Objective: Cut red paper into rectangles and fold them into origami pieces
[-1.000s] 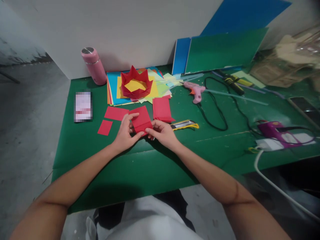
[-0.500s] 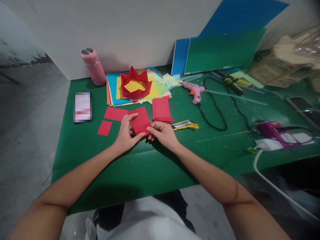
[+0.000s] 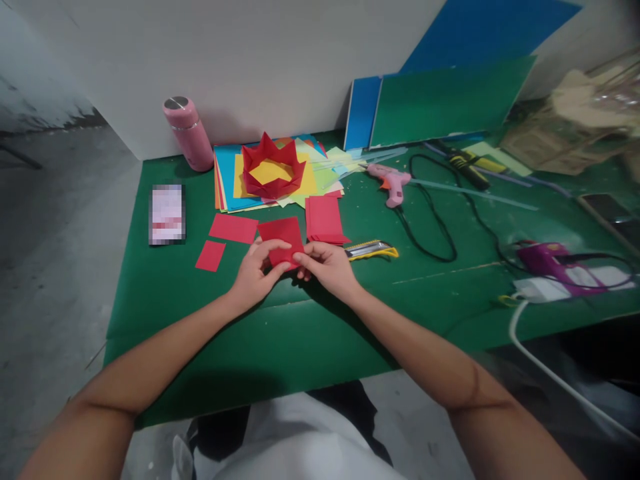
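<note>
A red sheet of paper (image 3: 283, 233) is held between both hands just over the table's near middle. My left hand (image 3: 257, 270) grips its lower left side, with the thumb along the near edge and the fingers across its face. At the lower right corner my right hand (image 3: 325, 265) pinches the sheet between thumb and fingers. To the left lie a red paper rectangle (image 3: 233, 229) and a smaller red piece (image 3: 211, 256). A stack of red paper (image 3: 324, 219) lies just beyond my right hand, beside a yellow utility knife (image 3: 373, 251).
A red folded-paper ring (image 3: 273, 187) rests on coloured sheets (image 3: 225, 180). A pink bottle (image 3: 189, 135) stands at the back left. On the right are a pink glue gun (image 3: 393, 183) with a black cord, a power strip (image 3: 545, 289) and cardboard pieces (image 3: 545, 133).
My left fingers have moved from the sheet's upper left edge down across its face. The sheet's far edge sits slightly lower. My right hand keeps its pinch.
</note>
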Tool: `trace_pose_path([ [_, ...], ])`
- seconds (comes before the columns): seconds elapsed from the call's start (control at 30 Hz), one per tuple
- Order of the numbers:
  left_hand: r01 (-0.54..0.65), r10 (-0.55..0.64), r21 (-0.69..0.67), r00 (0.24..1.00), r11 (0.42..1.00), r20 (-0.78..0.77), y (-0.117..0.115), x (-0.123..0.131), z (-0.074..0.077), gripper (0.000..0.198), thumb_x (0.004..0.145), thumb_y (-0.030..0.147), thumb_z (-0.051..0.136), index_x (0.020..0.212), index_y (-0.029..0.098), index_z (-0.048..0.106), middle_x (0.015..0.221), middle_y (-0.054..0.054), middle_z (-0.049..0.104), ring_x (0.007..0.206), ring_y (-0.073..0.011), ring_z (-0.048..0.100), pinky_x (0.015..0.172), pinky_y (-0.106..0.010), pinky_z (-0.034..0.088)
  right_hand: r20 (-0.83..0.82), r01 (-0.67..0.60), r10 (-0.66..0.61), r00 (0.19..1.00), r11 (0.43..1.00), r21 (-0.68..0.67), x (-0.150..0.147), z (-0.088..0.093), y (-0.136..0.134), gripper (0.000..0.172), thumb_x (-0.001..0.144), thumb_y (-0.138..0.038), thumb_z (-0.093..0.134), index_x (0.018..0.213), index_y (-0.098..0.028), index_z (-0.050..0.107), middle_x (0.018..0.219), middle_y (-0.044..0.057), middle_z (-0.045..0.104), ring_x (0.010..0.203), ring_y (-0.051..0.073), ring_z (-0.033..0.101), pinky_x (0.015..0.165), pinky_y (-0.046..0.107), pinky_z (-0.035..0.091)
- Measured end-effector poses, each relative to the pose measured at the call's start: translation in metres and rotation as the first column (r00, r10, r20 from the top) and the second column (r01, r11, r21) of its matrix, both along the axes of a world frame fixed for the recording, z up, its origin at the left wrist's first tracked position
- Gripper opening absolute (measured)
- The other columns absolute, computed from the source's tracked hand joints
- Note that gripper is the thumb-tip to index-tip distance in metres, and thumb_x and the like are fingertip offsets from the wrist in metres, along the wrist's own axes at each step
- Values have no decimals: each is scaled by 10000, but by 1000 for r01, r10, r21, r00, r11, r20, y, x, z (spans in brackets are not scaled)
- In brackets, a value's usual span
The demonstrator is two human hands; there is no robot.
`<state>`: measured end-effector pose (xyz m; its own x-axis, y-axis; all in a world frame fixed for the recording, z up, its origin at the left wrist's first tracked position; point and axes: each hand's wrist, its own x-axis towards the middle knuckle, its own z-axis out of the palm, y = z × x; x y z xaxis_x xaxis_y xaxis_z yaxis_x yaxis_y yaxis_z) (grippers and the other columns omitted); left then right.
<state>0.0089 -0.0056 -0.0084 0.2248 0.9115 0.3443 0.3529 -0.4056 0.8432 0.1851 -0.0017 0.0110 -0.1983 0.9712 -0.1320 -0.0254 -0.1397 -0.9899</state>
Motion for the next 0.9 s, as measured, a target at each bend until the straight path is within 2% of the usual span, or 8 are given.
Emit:
trace_pose_path([
  [0.17, 51, -50, -12, 998, 999, 49, 0, 0, 1, 252, 885, 304, 614, 1125, 231, 588, 1083, -64, 644, 934, -183, 621, 764, -308, 519, -5, 4, -4, 1000, 1000, 9, 0, -1, 1, 416, 650, -552, 768, 657, -180, 582, 488, -31, 603, 402, 76, 530, 420, 195, 441],
  [0.37, 66, -69, 34, 992, 997, 107, 0, 2, 2, 316, 868, 312, 648, 1148, 201, 554, 1121, -84, 645, 1009, -180, 642, 834, -298, 538, -4, 7, -7, 1000, 1000, 13, 1, -2, 0, 415, 649, -545, 771, 654, -174, 586, 483, -31, 608, 409, 75, 541, 429, 187, 439],
  [0.53, 45, -49, 47, 996, 998, 76, 0, 2, 2, 332, 867, 324, 655, 1153, 194, 549, 1137, -89, 640, 1032, -179, 641, 836, -288, 550, -1, -3, 3, 1000, 1000, 20, 0, 1, -1, 418, 658, -553, 762, 647, -175, 582, 492, -31, 609, 410, 72, 534, 433, 189, 438],
  [0.9, 23, -23, 106, 1000, 994, 1, 1, 1, 5, 382, 854, 309, 663, 1195, 191, 539, 1175, -100, 643, 1098, -205, 623, 959, -364, 513, 12, -16, 15, 1000, 1000, 21, -1, -1, -1, 425, 662, -562, 758, 666, -173, 587, 493, -30, 598, 418, 72, 523, 440, 195, 437],
])
